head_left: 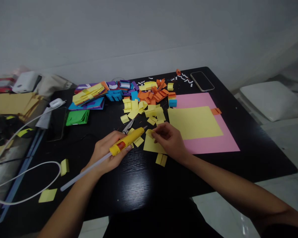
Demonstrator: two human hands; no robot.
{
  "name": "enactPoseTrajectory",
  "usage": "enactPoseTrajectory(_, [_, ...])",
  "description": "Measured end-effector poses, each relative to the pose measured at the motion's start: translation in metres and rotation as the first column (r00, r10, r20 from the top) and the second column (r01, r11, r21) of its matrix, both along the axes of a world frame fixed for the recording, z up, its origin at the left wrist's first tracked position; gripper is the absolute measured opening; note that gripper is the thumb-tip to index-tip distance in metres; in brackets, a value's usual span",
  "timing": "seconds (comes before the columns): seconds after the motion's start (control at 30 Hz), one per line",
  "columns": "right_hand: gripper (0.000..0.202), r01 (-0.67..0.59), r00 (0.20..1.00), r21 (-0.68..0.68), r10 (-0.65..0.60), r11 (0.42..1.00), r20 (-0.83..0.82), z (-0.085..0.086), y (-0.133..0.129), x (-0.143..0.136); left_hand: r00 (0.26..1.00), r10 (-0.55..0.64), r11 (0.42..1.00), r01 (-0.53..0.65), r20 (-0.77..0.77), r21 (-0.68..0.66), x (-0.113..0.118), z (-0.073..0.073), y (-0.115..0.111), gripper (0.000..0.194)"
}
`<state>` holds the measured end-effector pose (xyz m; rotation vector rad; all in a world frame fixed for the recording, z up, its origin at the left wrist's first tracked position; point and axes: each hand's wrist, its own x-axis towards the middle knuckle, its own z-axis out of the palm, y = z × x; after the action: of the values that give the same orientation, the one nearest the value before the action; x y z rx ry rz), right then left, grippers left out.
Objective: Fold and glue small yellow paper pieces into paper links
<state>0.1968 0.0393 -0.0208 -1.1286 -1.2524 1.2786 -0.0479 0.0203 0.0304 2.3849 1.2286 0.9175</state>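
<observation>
My left hand [111, 150] is closed around a yellow hot glue gun [127, 141], its nozzle pointing up and right. A long translucent glue stick [85, 172] sticks out of its back end. Just right of the nozzle, my right hand [170, 140] pinches a small yellow paper piece [150, 133] over a yellow sheet [151, 145]. A folded yellow piece [161, 159] lies below that sheet. Scissors [128, 126] rest behind the glue gun, partly hidden by it. To the right, a larger yellow sheet [196, 122] lies on a pink sheet [211, 145].
Folded yellow and orange paper pieces [151, 96] pile up at the back. Stacked coloured papers [90, 96] and green papers [77, 117] lie to the left. A phone [202, 81] is at the back right, another phone [56, 124] at left. A white cable [58, 165] loops at far left.
</observation>
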Motion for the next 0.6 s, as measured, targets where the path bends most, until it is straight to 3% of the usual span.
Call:
enactPoseTrajectory(0.23, [0.023, 0.01, 0.999, -0.014, -0.011, 1.0, -0.052, -0.0032, 0.0019, 0.0, 0.996, -0.091, 0.996, 0.091, -0.014, 0.011, 0.0036, -0.0032, 0.0024, 0.012])
enactPoseTrajectory(0.6, [0.019, 0.004, 1.0, 0.017, -0.004, 1.0, -0.013, -0.0017, -0.0005, 0.0, 0.995, -0.056, 0.996, 0.061, -0.079, 0.066, 0.0037, -0.0089, 0.0038, 0.019])
